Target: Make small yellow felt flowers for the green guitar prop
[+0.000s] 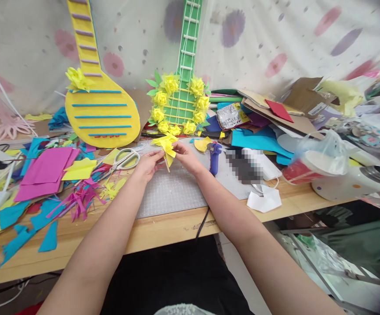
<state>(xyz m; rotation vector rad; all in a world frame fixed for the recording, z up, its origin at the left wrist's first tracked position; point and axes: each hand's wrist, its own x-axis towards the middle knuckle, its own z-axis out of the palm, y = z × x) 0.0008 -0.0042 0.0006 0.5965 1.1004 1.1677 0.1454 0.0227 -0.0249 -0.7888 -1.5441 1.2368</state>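
Over the grey cutting mat (173, 192), both hands are closed on one yellow paper flower (166, 144) with a thin pale stick below it. My left hand (150, 164) grips it from the left, its fingertips at the base of the petals. From the right, my right hand (186, 156) pinches a petal. Just behind stands a green paper guitar shape (183, 92) ringed with yellow paper flowers. A yellow lute-like shape (102, 116) with blue strips leans to its left. Scissors (126, 158) lie left of my left hand, and a blue glue gun (214, 157) right of my right hand.
Magenta sheets (47, 168), blue scraps (29, 227) and shredded paper cover the table's left side. Stacked cardboard and coloured sheets (258, 138) fill the back right. A red-and-white cup (303, 164) in plastic, a white tumbler (347, 183) and a white mask (264, 199) are at right.
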